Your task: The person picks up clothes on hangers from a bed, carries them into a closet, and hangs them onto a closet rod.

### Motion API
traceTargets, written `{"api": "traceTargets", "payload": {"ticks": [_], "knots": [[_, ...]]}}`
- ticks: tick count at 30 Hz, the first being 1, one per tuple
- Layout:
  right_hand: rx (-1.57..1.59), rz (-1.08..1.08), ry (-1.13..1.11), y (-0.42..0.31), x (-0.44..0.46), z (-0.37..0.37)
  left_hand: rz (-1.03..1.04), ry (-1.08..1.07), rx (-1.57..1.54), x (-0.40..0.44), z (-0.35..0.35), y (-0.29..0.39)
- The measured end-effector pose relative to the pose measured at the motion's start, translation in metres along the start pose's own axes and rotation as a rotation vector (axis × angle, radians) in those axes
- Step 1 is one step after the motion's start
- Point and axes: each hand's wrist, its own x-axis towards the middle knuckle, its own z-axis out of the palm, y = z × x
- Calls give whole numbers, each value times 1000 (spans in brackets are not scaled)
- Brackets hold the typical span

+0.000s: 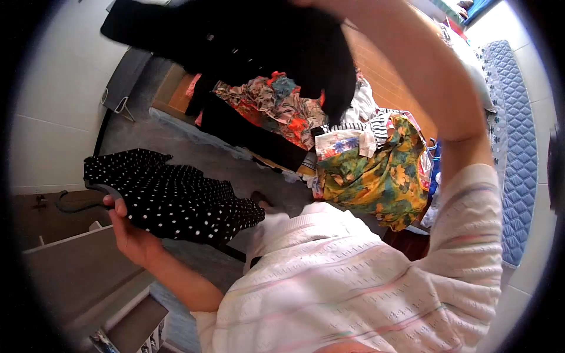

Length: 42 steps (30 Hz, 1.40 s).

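Observation:
On the left, my left hand (134,236) grips a grey hanger (82,207) near its hook. From that hanger hangs a black garment with white dots (170,197), spread across toward my middle. My right hand (321,5) is raised at the top edge, its fingers mostly out of view. It holds up a plain black garment (265,41), whose dark sleeves hang down over a bed. Below that garment lies a red, tan and teal patterned cloth (282,103). A yellow-green floral garment (376,170) lies nearer to me at the bed's edge.
Several more clothes, among them a black-and-white striped piece (347,126), cover the wooden bed surface (382,65). A blue quilted pad (515,147) runs along the right. At lower left stand a brown cabinet (82,276) and an open drawer (132,323). Grey floor (200,147) shows between.

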Motion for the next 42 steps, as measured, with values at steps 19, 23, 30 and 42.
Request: {"api": "traceTargets", "payload": {"ticks": [19,23,30,42], "knots": [[1404,823,-25,-345,93,215,-320,145,-224,34,-169,16],[1404,711,-74,-348,93,243,-291,287,-2,41,-189,14],[1451,707,-427,-301,26,286,-268,531,241,63,-224,-20],[939,1918,-323,-10,-254,374,-330,789,221,124,-242,-63]]}}
